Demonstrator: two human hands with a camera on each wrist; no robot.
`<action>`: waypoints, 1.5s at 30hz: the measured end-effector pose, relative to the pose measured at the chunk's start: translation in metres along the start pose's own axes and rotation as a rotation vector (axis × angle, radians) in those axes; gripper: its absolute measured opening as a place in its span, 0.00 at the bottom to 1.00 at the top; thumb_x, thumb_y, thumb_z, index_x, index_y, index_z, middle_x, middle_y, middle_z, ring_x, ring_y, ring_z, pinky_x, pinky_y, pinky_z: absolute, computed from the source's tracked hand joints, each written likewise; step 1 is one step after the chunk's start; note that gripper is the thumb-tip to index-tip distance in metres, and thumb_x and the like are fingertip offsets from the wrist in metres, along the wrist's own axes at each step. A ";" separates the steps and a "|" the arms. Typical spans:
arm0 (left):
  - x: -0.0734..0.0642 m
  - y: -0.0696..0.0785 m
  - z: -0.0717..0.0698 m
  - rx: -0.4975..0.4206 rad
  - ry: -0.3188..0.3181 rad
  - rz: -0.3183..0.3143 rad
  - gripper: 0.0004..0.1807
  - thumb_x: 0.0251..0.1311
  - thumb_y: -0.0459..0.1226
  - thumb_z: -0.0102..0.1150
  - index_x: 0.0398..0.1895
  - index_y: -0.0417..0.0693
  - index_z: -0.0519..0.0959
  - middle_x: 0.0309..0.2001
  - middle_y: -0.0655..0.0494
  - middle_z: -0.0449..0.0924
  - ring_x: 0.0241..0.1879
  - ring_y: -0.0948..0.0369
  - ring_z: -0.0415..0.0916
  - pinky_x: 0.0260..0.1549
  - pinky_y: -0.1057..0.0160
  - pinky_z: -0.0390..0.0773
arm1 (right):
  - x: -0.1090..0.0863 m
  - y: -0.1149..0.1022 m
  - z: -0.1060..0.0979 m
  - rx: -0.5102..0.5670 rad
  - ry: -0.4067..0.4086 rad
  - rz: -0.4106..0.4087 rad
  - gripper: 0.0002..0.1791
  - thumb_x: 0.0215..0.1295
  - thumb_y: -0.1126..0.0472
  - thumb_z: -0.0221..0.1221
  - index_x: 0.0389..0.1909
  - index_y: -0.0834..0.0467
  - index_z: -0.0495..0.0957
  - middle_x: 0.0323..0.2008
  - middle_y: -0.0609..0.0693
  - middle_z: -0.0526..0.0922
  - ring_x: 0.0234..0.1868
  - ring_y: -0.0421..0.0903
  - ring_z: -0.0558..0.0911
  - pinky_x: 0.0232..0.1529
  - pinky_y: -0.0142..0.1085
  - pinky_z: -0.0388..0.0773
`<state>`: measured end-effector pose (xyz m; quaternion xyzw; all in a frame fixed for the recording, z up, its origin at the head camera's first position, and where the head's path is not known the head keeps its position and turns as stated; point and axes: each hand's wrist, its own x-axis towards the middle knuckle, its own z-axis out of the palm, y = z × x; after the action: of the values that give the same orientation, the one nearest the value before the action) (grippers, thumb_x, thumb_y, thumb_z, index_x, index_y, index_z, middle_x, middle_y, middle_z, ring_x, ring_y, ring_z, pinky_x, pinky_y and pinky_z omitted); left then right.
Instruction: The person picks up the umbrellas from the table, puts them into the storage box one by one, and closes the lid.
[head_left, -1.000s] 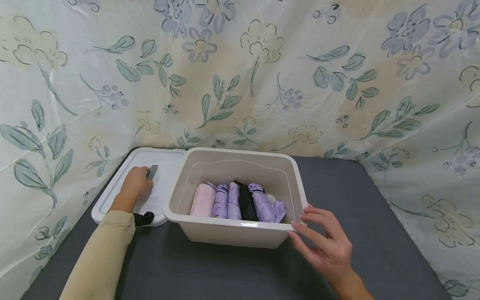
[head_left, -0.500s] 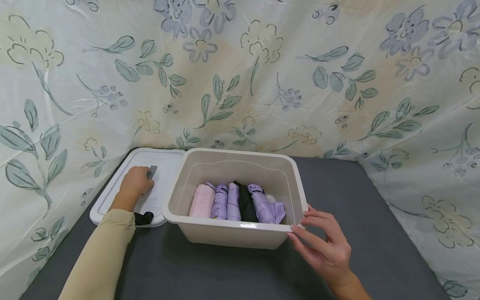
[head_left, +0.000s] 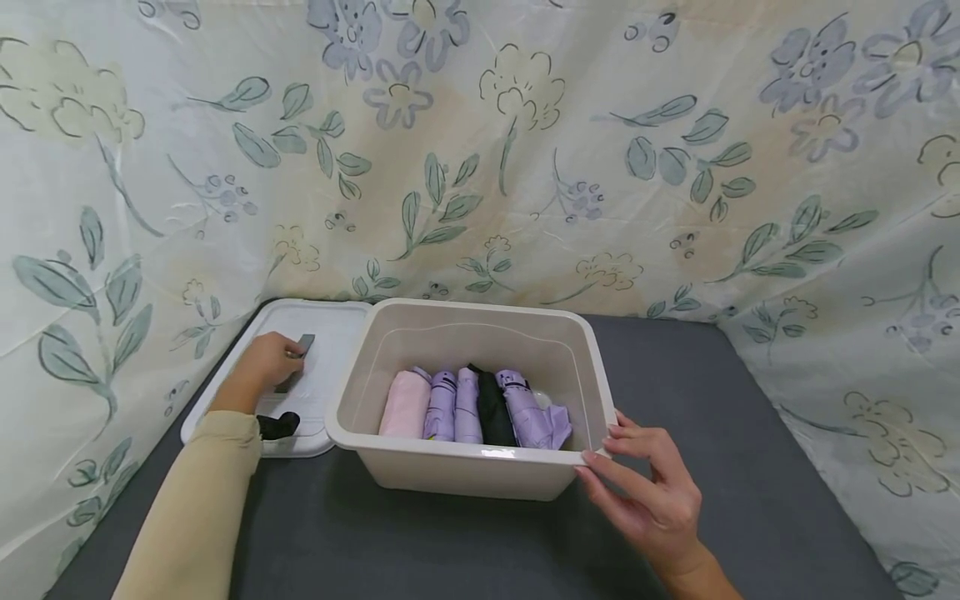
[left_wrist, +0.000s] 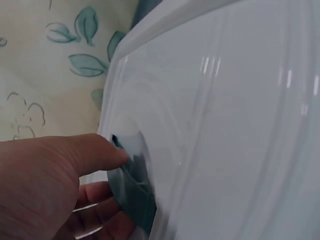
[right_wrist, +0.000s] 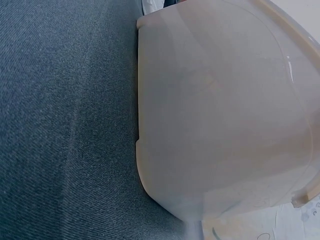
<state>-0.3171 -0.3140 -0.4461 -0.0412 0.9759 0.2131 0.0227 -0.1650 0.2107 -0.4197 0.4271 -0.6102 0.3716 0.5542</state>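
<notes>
At the left, my left hand [head_left: 266,360] pinches a flat grey-green folded piece [head_left: 303,342] over the white lid [head_left: 333,333]. In the left wrist view, the thumb lies on one face of the folded piece [left_wrist: 132,192], with fingers behind it. My right hand [head_left: 652,487] holds the front right corner of a beige storage bin [head_left: 472,475] by its rim, fingertips at the edge. Inside the bin stand a pink roll [head_left: 406,406], several purple folded umbrellas [head_left: 467,406] and a black one [head_left: 493,408] side by side. The right wrist view shows only the bin's outer wall [right_wrist: 215,110].
The bin overlaps the lid's right edge in the head view. A small black object [head_left: 279,425] sits by the left sleeve. Dark grey cloth [head_left: 450,550] covers the table. A flowered curtain [head_left: 525,167] rises behind and along both sides.
My left hand has shifted slightly left, showing more of the fingers on the grey-green piece. The small black object moved left with the wrist. The right hand and the bin have stayed put.
</notes>
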 end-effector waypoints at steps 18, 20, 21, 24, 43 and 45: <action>0.009 -0.021 -0.010 -0.135 -0.183 0.023 0.28 0.68 0.39 0.60 0.68 0.36 0.73 0.62 0.28 0.73 0.46 0.48 0.73 0.41 0.57 0.77 | -0.002 0.001 0.001 0.076 0.024 0.048 0.13 0.57 0.61 0.75 0.24 0.68 0.88 0.29 0.65 0.79 0.40 0.54 0.83 0.63 0.44 0.80; 0.009 -0.021 -0.011 -0.133 -0.191 0.024 0.28 0.68 0.39 0.60 0.69 0.36 0.73 0.63 0.28 0.72 0.47 0.48 0.72 0.42 0.57 0.77 | -0.002 0.001 0.001 0.082 0.027 0.046 0.13 0.57 0.61 0.75 0.24 0.68 0.88 0.29 0.65 0.79 0.40 0.55 0.83 0.63 0.44 0.80; 0.009 -0.020 -0.012 -0.131 -0.192 0.030 0.28 0.68 0.39 0.61 0.69 0.37 0.73 0.63 0.28 0.72 0.48 0.47 0.72 0.43 0.56 0.77 | -0.002 0.002 0.001 0.084 0.028 0.045 0.13 0.57 0.61 0.75 0.24 0.68 0.88 0.29 0.65 0.79 0.40 0.55 0.83 0.63 0.44 0.80; 0.009 -0.020 -0.015 -0.128 -0.203 0.044 0.29 0.68 0.39 0.61 0.69 0.37 0.73 0.65 0.26 0.70 0.50 0.47 0.72 0.46 0.54 0.77 | -0.002 0.001 0.001 0.083 0.025 0.047 0.13 0.57 0.61 0.75 0.24 0.68 0.88 0.29 0.65 0.79 0.40 0.55 0.83 0.63 0.44 0.80; -0.002 -0.026 -0.027 -0.185 -0.226 0.099 0.31 0.67 0.39 0.65 0.72 0.40 0.70 0.41 0.44 0.77 0.37 0.54 0.72 0.34 0.60 0.72 | -0.011 -0.002 0.002 0.107 0.033 0.058 0.12 0.56 0.62 0.76 0.24 0.69 0.88 0.30 0.65 0.79 0.41 0.54 0.82 0.63 0.44 0.80; -0.006 -0.027 -0.029 -0.197 -0.206 0.113 0.31 0.67 0.39 0.65 0.71 0.40 0.71 0.39 0.46 0.76 0.35 0.55 0.72 0.33 0.60 0.73 | -0.012 -0.002 0.002 0.105 0.029 0.060 0.12 0.56 0.62 0.76 0.25 0.69 0.88 0.30 0.65 0.79 0.41 0.54 0.82 0.63 0.43 0.80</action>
<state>-0.3099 -0.3501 -0.4304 0.0338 0.9435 0.3119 0.1064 -0.1631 0.2097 -0.4318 0.4318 -0.5942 0.4259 0.5283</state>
